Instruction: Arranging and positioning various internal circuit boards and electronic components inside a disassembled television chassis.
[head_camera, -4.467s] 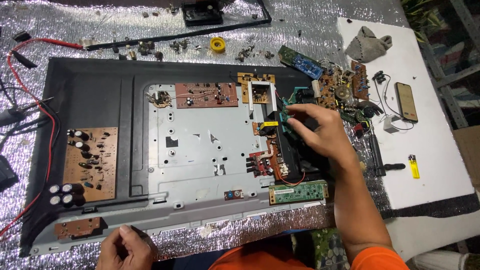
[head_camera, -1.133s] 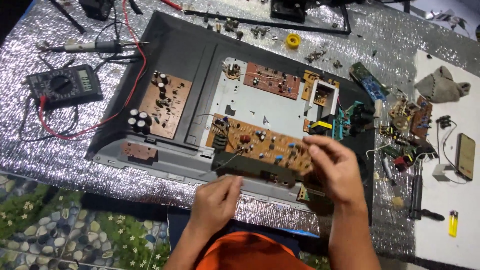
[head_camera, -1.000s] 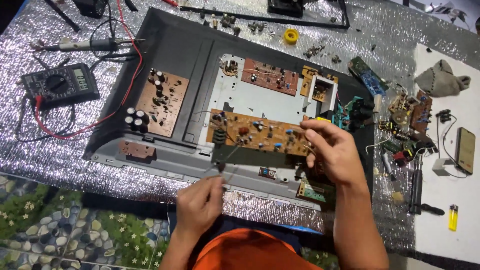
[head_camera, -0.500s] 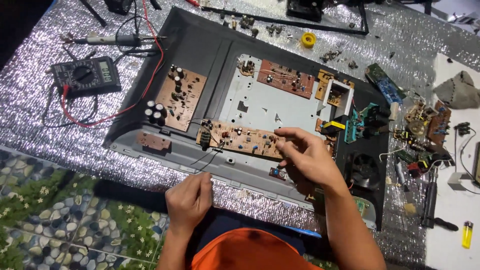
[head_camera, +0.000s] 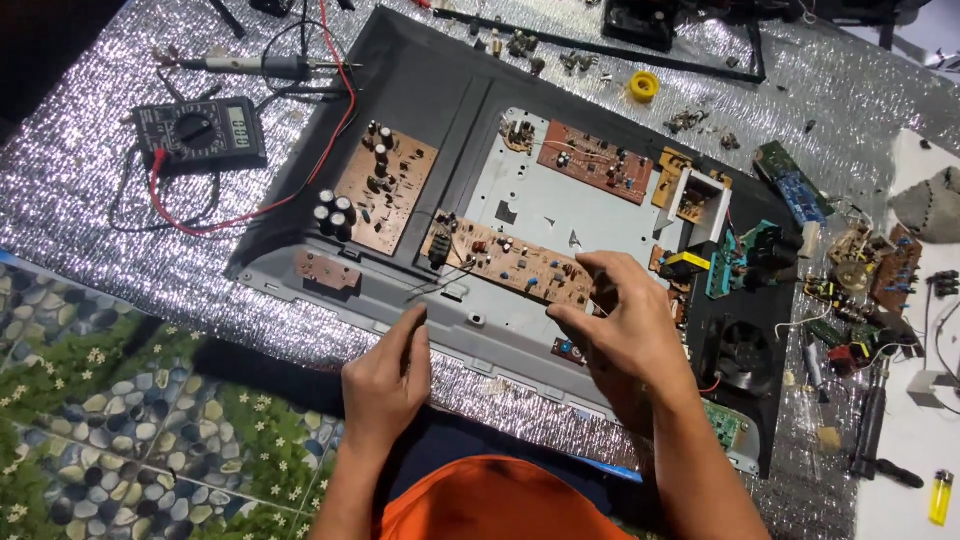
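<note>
Brown circuit board (head_camera: 510, 262) lies on the grey chassis plate (head_camera: 560, 205), right hand (head_camera: 625, 325) pinching its near end, left hand (head_camera: 385, 375) loosely open beside; best seated level, gently.

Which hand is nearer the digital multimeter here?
Left. The left hand lies below and right of the multimeter, near the chassis edge. The right hand is farther right, at the long brown circuit board.

The right hand (head_camera: 630, 330) covers the right end of the long brown circuit board (head_camera: 510, 262). The lighter (head_camera: 940, 497) sits at the frame's right edge. Loose screws (head_camera: 690, 120) are too small to identify.
</note>
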